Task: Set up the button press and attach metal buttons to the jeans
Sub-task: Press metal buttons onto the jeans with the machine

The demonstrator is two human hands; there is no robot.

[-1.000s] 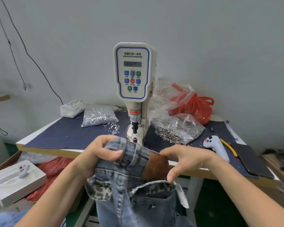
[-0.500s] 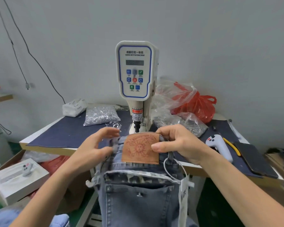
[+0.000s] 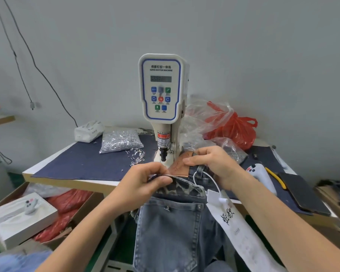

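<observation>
Both hands pinch the jeans (image 3: 177, 228) waistband, left hand (image 3: 143, 183) at 9 o'clock and right hand (image 3: 214, 163) at 3, with the press (image 3: 162, 154) just past the left hand at 12.

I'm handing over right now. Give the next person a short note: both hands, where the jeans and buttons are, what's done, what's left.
Left hand pinches the jeans waistband; right hand grips it at the leather patch.
The waistband lies at the table edge, in front of the button press; its punch is raised.
Bag of silver buttons left of the press, loose ones beside it.
Done: jeans brought up to the press.
Left: seat the waistband under the punch and press a button; none visibly attached here.
</observation>
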